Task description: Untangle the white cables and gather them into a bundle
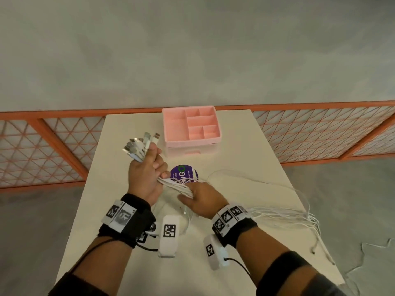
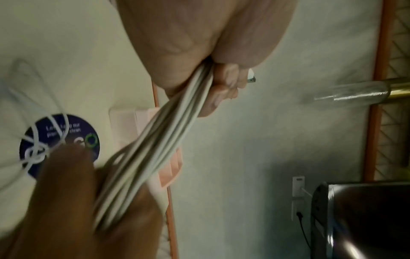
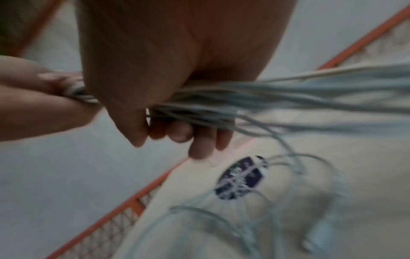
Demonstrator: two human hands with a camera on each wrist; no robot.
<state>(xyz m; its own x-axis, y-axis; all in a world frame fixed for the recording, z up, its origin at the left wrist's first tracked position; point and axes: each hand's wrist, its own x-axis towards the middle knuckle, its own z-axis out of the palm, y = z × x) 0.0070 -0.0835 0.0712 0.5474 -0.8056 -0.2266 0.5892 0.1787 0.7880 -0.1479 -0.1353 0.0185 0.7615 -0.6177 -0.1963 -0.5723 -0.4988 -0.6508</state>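
Note:
Several white cables [image 1: 179, 187] run as one strand between my two hands above the table. My left hand [image 1: 147, 167] grips them in a fist just below their USB plugs [image 1: 139, 144], which fan out above it. The same strand of cables [image 2: 168, 140] leaves that fist [image 2: 199, 52] in the left wrist view. My right hand [image 1: 203, 198] holds the strand lower down, fingers curled round the cables [image 3: 221, 105]. Behind the right wrist the loose cable tails [image 1: 299, 212] spread over the table and hang off its right edge. A knotted loop [image 2: 35, 152] lies on the purple sticker.
A pink compartment organizer [image 1: 191, 128] stands at the far end of the cream table [image 1: 245, 146]. A round purple sticker [image 1: 184, 173] lies on the table under the cables. Orange mesh railing [image 1: 320, 129] runs behind the table. One cable end dangles past the right edge [image 1: 313, 251].

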